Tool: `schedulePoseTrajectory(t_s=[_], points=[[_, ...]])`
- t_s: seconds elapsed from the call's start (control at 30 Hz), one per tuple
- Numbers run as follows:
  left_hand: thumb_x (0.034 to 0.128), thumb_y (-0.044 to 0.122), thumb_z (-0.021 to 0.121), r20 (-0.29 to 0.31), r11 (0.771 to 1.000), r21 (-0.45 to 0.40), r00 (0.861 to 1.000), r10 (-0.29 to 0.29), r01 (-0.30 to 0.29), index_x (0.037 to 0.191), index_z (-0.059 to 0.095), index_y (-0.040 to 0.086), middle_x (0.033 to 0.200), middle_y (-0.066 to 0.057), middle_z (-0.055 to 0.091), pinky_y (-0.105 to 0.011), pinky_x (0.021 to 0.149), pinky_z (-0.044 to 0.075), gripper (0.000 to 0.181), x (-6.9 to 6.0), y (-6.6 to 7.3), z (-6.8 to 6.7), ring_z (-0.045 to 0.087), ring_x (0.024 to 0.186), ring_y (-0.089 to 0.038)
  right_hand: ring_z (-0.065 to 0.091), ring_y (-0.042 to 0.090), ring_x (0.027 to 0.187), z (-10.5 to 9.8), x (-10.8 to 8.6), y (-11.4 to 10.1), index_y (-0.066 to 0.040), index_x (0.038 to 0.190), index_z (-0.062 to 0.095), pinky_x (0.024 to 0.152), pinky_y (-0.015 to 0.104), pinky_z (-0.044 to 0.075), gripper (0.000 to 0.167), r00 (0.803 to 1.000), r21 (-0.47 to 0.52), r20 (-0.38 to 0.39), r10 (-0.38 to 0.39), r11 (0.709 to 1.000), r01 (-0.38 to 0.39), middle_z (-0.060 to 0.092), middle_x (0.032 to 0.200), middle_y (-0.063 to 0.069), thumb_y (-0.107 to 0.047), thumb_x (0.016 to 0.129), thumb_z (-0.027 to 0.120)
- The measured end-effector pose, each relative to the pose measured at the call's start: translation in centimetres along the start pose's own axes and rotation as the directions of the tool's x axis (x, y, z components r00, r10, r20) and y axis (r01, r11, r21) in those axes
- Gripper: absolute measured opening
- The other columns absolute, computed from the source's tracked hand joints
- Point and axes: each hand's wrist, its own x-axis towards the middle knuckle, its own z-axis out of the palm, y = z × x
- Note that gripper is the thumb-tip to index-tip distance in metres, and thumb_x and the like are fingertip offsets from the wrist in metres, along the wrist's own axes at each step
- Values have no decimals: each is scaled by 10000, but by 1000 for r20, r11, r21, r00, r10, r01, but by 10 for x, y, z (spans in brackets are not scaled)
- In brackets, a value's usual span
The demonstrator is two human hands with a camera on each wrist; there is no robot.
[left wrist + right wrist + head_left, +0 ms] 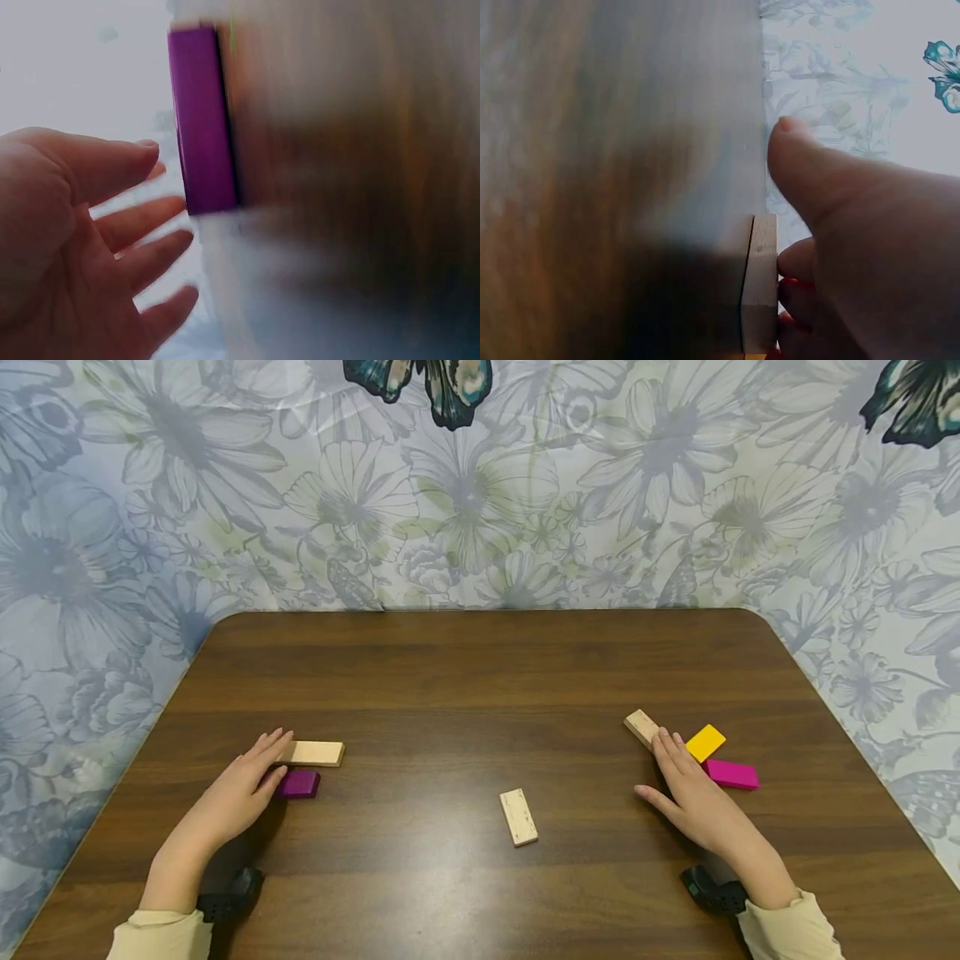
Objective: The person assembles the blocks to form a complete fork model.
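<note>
At the left of the table, my left hand has its fingers nearly straight beside a plain wooden block and a purple block. The fingertips overlap the blocks' left ends in the head view; firm contact cannot be told. In the left wrist view the purple block stands just past the spread fingers. My right hand lies extended at the right, fingertips at another plain wooden block, thumb held apart. A yellow block and a magenta block lie beside its fingers.
One more plain wooden block lies between the hands, near the middle of the brown table. Behind the table's far edge is a flowered wall covering. Dark wrist devices are worn on both arms.
</note>
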Motion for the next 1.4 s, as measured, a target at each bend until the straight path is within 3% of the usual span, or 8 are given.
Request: schedulePoseTrajectory(t_s=[0.33, 0.47, 0.63, 0.73, 0.87, 1.03, 1.27, 1.4], points=[[893, -54, 577, -37, 994, -100, 999, 39, -43, 1365, 452, -27, 1275, -297, 488, -580, 832, 392, 489, 7, -30, -9, 463, 1134, -470, 65, 410, 1368, 5, 0, 3, 95, 1445, 181, 1070, 513, 129, 784, 999, -6, -35, -27, 1000, 27, 113, 1503, 261, -386, 944, 545], [871, -29, 629, -32, 992, -120, 999, 44, -47, 1347, 488, -8, 1261, -289, 504, -330, 870, 449, 497, 11, -39, -9, 491, 1113, -439, 73, 410, 1367, 7, 1, 4, 95, 1444, 183, 1077, 494, 117, 784, 998, -15, -49, -36, 999, 35, 124, 1499, 266, -391, 944, 542], [858, 63, 680, -31, 988, -149, 998, 47, -51, 1319, 537, 30, 1320, -229, 483, -89, 911, 294, 484, 14, -44, -9, 411, 1243, -268, 65, 401, 1371, 7, 1, 4, 85, 1450, 174, 1078, 494, 114, 791, 999, -11, -44, -28, 1000, 27, 115, 1504, 258, -399, 943, 540], [848, 122, 703, -42, 986, -159, 999, 35, -41, 1279, 576, 45, 1327, -198, 491, -274, 1013, 301, 455, 17, -46, -7, 374, 1282, -232, 55, 400, 1372, 5, 0, 3, 85, 1451, 166, 1073, 509, 119, 790, 999, -3, -33, -20, 1000, 20, 103, 1507, 256, -389, 944, 543], [826, 126, 728, -64, 985, -170, 997, 30, -40, 1191, 617, 37, 1302, -217, 505, -595, 959, 281, 392, 20, -46, -6, 375, 1234, -448, 49, 397, 1373, 4, 0, 2, 83, 1452, 165, 1068, 520, 127, 791, 1000, 4, -27, -14, 1000, 14, 98, 1509, 253, -381, 942, 550], [812, 153, 745, -83, 990, -143, 997, 7, -19, 1134, 629, 54, 1266, -227, 531, -650, 904, 283, 357, 20, -45, -8, 383, 1188, -507, 62, 397, 1372, 4, 0, 2, 80, 1452, 173, 1070, 512, 132, 792, 999, -1, -36, -16, 1000, 16, 110, 1507, 252, -387, 939, 553], [816, 88, 736, -177, 982, -189, 983, -49, 15, 1134, 614, -7, 1047, -238, 625, -204, 701, 503, 354, 18, -38, -15, 615, 907, -95, 63, 395, 1373, 4, -1, 3, 77, 1453, 174, 1075, 503, 123, 788, 999, 3, -38, -17, 1000, 17, 111, 1508, 250, -387, 940, 550], [849, 67, 697, -197, 931, -364, 977, -83, 6, 1168, 586, -32, 1024, -80, 651, -122, 682, 468, 352, 23, -25, -18, 606, 839, 18, 68, 399, 1371, 4, -1, 4, 81, 1451, 182, 1072, 506, 128, 781, 999, 2, -46, -22, 1000, 22, 116, 1506, 252, -388, 943, 546]])
